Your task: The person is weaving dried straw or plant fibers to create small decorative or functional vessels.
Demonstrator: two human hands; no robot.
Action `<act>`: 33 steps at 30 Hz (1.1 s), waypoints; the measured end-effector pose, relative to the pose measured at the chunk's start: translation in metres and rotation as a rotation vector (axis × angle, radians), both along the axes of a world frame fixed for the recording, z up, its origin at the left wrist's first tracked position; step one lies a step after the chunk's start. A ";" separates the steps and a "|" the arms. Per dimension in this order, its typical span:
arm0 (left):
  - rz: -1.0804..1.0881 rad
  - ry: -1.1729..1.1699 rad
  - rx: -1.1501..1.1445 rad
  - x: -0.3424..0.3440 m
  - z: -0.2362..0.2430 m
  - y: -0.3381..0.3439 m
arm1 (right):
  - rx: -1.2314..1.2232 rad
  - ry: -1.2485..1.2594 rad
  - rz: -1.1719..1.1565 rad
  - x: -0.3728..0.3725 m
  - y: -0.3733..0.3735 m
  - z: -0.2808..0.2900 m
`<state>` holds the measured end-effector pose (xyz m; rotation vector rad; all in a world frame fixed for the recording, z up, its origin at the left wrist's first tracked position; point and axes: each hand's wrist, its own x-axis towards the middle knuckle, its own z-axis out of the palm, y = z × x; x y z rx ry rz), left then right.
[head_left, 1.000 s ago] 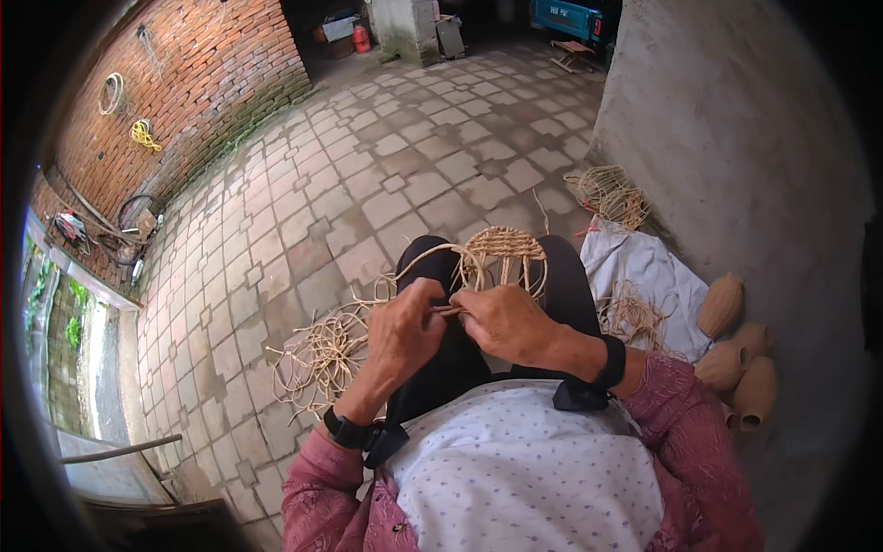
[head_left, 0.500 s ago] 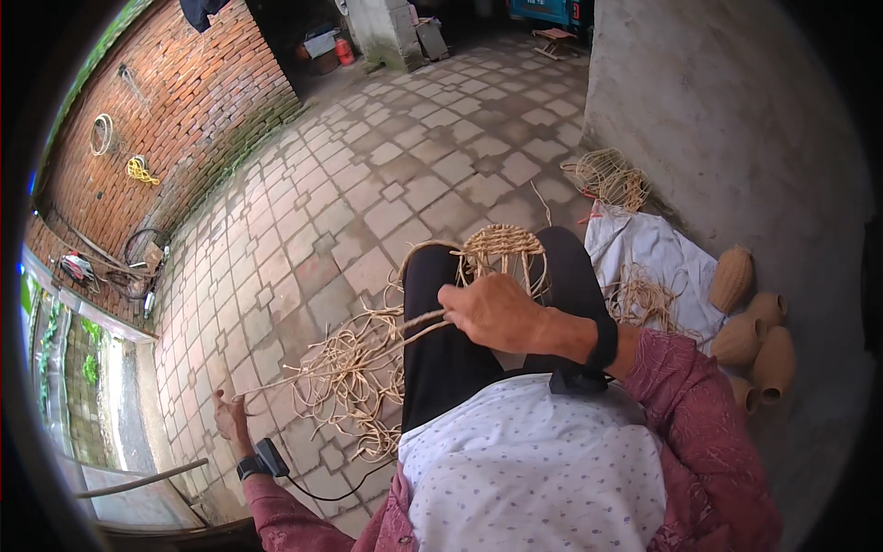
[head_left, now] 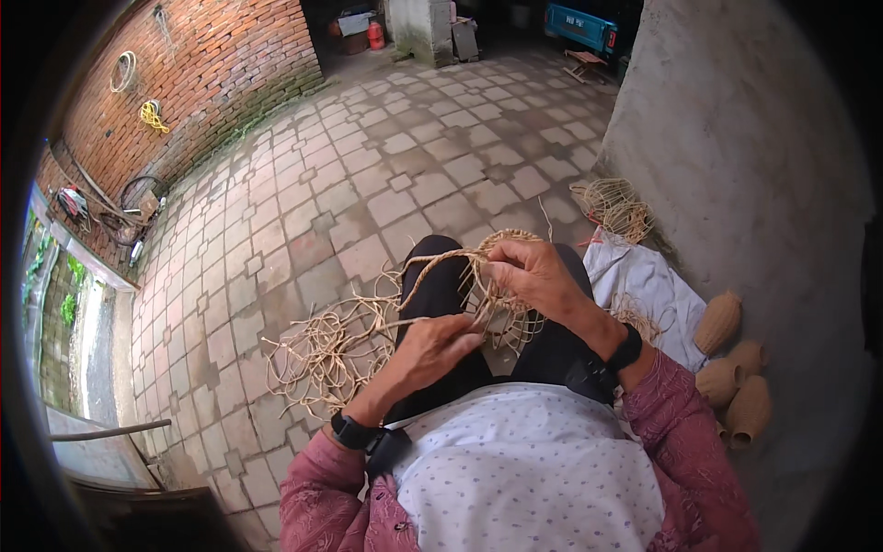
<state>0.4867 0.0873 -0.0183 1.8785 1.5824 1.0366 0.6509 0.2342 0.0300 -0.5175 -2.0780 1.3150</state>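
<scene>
A partly woven tan cord piece [head_left: 489, 298] with open loops and a braided top rests on my dark-trousered knees [head_left: 428, 276]. My right hand [head_left: 538, 281] is over its upper part, thumb and fingers closed on the twisted cord there. My left hand [head_left: 437, 348] is lower and to the left, fingertips closed on pale cord strands beside the weave; the exact grip is partly hidden. A loose tangle of cord [head_left: 317, 359] lies to my left, with strands running up over my left knee.
Paved floor [head_left: 322, 184], brick wall [head_left: 193, 74] left, grey wall [head_left: 736, 138] right. By the right wall are a wire-like woven bundle [head_left: 614, 204], white sacking [head_left: 648, 285] and several woven vessels [head_left: 719, 327]. A blue vehicle [head_left: 579, 23], folding stool [head_left: 582, 69] and red cylinder [head_left: 375, 35] stand far back.
My left hand swung far out left pulling strands, then returned to the lap beside the weave. My right hand has moved up and right onto the piece's upper part.
</scene>
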 end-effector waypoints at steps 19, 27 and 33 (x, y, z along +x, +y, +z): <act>1.441 0.228 -0.297 -0.300 -0.160 -0.257 | -0.038 0.009 -0.106 0.005 0.007 0.005; 0.194 0.287 0.489 -0.005 0.019 0.005 | -0.171 -0.091 -0.327 0.049 0.027 -0.011; 0.029 0.385 0.533 0.011 0.018 0.041 | -0.307 -0.123 -0.328 0.070 0.032 -0.015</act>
